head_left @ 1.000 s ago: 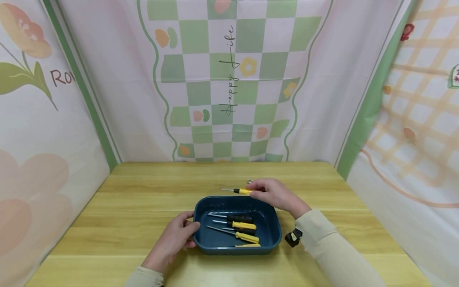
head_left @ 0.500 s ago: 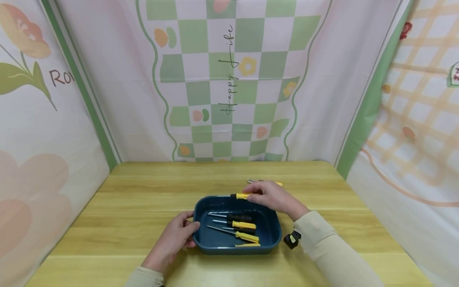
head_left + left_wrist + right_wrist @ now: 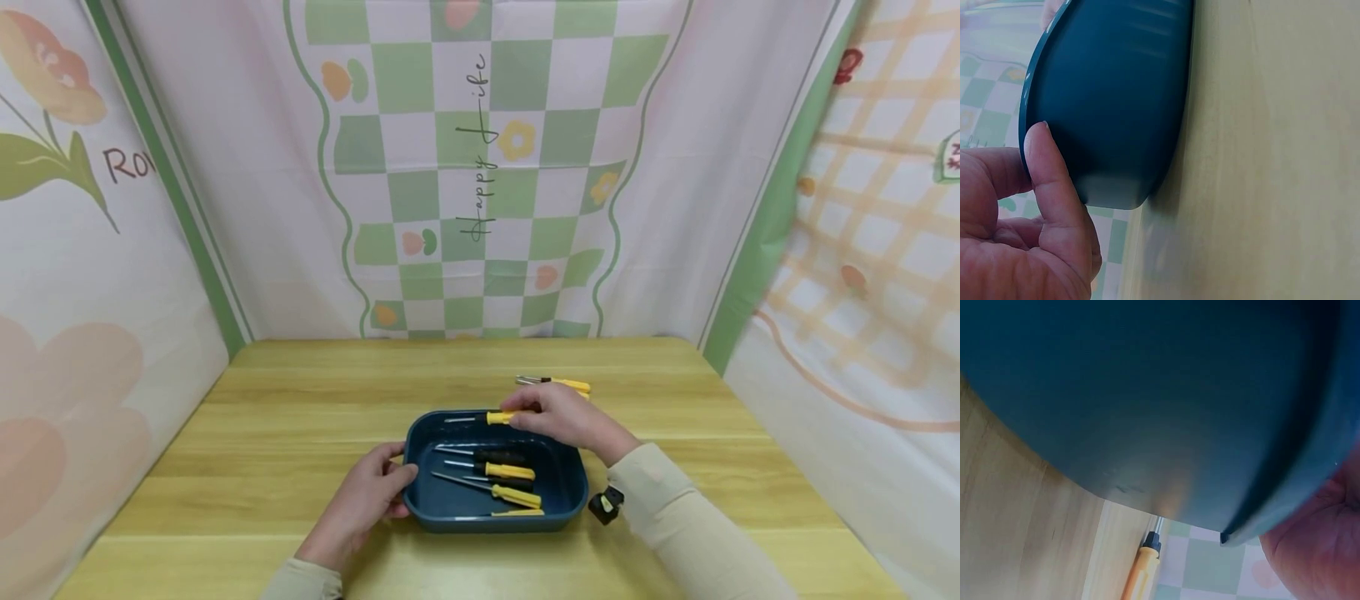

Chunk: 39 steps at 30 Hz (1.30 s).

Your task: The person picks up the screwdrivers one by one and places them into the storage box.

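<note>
My left hand [image 3: 367, 490] grips the left rim of a dark blue rectangular container [image 3: 491, 525], thumb on one side of its wall and fingers on the other. The left wrist view shows the same hand [image 3: 1047, 206] at the container's edge [image 3: 1110, 100]. At the far side, my right hand [image 3: 566, 419] pinches a screwdriver [image 3: 498, 417] by its yellow handle, its shaft pointing left over the container's far inner side. Inside lie several other screwdrivers, among them a yellow-and-black one [image 3: 510, 471], a yellow-handled one [image 3: 517, 497] and a black-handled one [image 3: 501, 457].
On the wooden table [image 3: 300, 400], behind my right hand, lies a yellow-handled screwdriver [image 3: 573, 385], with part of another just below it. In the right wrist view the container's wall [image 3: 1147, 394] covers most of the picture. A patterned curtain [image 3: 480, 275] hangs behind the table.
My right hand has brought the screwdriver from behind the container towards me, over its far rim. This uncovered the screwdrivers lying behind. My left hand stays on the rim.
</note>
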Available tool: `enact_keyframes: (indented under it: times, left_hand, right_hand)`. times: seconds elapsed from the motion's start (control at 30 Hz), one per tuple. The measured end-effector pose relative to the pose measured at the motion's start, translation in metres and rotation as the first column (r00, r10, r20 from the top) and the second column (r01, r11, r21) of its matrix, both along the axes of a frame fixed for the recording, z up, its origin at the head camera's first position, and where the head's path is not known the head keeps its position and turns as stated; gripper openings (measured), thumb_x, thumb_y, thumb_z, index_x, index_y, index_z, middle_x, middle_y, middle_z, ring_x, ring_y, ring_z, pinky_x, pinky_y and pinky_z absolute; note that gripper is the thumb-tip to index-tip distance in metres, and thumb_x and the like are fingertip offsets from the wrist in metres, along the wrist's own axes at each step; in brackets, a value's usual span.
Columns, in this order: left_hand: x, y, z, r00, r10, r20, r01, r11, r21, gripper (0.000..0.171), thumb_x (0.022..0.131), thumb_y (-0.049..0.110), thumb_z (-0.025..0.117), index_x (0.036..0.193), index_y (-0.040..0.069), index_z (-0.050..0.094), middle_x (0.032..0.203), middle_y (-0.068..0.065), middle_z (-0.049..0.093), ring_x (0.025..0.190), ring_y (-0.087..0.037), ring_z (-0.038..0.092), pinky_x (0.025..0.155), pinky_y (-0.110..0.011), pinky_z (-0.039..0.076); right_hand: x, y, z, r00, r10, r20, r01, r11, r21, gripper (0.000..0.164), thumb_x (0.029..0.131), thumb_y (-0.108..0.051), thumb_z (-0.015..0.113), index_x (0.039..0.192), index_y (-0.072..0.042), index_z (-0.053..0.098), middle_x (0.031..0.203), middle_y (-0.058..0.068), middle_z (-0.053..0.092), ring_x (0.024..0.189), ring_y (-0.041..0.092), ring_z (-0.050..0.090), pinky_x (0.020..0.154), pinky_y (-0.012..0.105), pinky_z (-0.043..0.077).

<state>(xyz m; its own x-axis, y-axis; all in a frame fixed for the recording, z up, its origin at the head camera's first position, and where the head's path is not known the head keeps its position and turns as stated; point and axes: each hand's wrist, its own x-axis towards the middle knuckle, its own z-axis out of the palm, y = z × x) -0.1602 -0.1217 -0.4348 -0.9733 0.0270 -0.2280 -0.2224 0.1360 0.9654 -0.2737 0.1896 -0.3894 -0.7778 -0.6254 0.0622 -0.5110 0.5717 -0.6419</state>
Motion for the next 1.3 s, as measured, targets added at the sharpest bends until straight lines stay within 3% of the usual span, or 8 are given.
enact_keyframes:
  times: [0.4,1.03,1.3]
  left_hand:
    - [0.0,0.001,0.0,1.0,-0.001,-0.005,0.001,1.0,0.003,0.051,0.102,0.015,0.063,0.148,-0.001,0.05,0.104,-0.012,0.054,0.071,-0.019,0.061,0.057,-0.026,0.058]
    - [0.0,0.002,-0.002,1.0,0.016,-0.007,-0.016,1.0,-0.008,0.05,0.103,0.016,0.063,0.148,-0.001,0.05,0.103,-0.012,0.054,0.068,-0.019,0.06,0.055,-0.027,0.057]
    - [0.001,0.002,0.0,1.0,0.014,-0.007,-0.014,1.0,-0.006,0.051,0.102,0.016,0.063,0.148,-0.002,0.05,0.103,-0.012,0.055,0.069,-0.019,0.06,0.055,-0.027,0.057]
  right_hand:
    - [0.0,-0.007,-0.005,1.0,0.006,-0.028,-0.006,1.0,0.003,0.026,0.101,-0.022,0.069,0.124,-0.01,0.075,0.113,-0.002,0.075,0.096,0.009,0.068,0.087,0.032,0.061]
    - [0.003,-0.015,-0.013,0.997,-0.006,-0.071,0.013,0.996,0.088,0.02,0.1,-0.018,0.07,0.118,-0.012,0.077,0.106,-0.006,0.076,0.091,0.006,0.068,0.086,0.033,0.061]
    - [0.003,-0.016,-0.016,0.995,0.015,-0.099,-0.006,0.996,0.094,0.02,0.098,-0.017,0.074,0.115,-0.009,0.078,0.106,-0.001,0.078,0.092,0.008,0.071,0.083,0.031,0.062]
